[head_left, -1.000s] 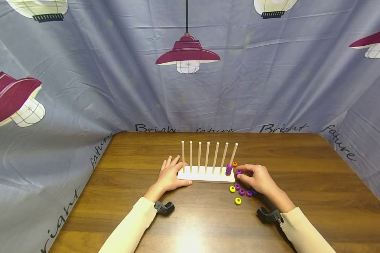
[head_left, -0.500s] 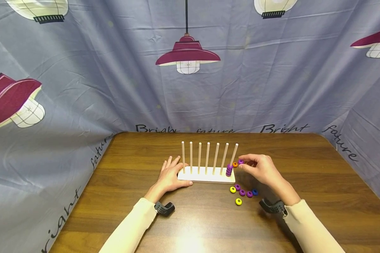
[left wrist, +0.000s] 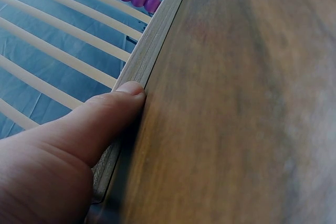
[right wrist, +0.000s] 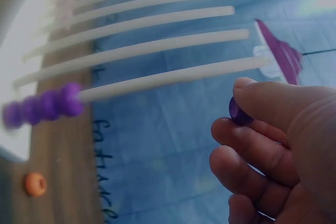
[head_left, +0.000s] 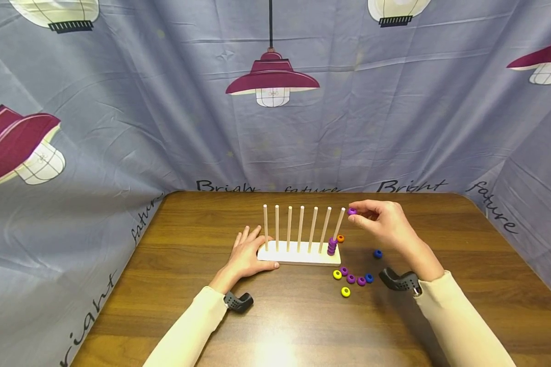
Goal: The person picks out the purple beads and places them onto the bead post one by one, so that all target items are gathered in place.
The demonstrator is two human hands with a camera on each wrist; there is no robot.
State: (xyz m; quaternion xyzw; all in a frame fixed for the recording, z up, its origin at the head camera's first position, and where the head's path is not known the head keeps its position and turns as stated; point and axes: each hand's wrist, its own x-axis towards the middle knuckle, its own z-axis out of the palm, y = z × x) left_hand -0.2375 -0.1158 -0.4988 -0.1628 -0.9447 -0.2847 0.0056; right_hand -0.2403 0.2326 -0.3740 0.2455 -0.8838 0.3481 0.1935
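Observation:
A pale wooden peg rack (head_left: 298, 259) stands on the table with a row of upright pegs. Several purple beads (head_left: 332, 246) are stacked at the bottom of its rightmost peg. My left hand (head_left: 245, 257) grips the rack's left end, thumb along the front edge and index finger behind. In the left wrist view the thumb (left wrist: 105, 114) presses on the base's side. My right hand (head_left: 385, 221) pinches a purple bead (head_left: 352, 211) between thumb and fingertips, just right of the rightmost peg's top. In the right wrist view this bead (right wrist: 239, 113) is partly covered by the thumb.
Right of the rack lies an orange bead (head_left: 341, 238). Loose purple beads (head_left: 351, 279), yellow beads (head_left: 346, 292) and blue beads (head_left: 369, 278) lie in front of the rack's right end. A printed curtain (head_left: 275, 142) hangs behind the table (head_left: 202, 214).
My right hand has lifted the purple bead from the table beside the rack up to the height of the rightmost peg's top. A blue bead now shows. My left hand stays put.

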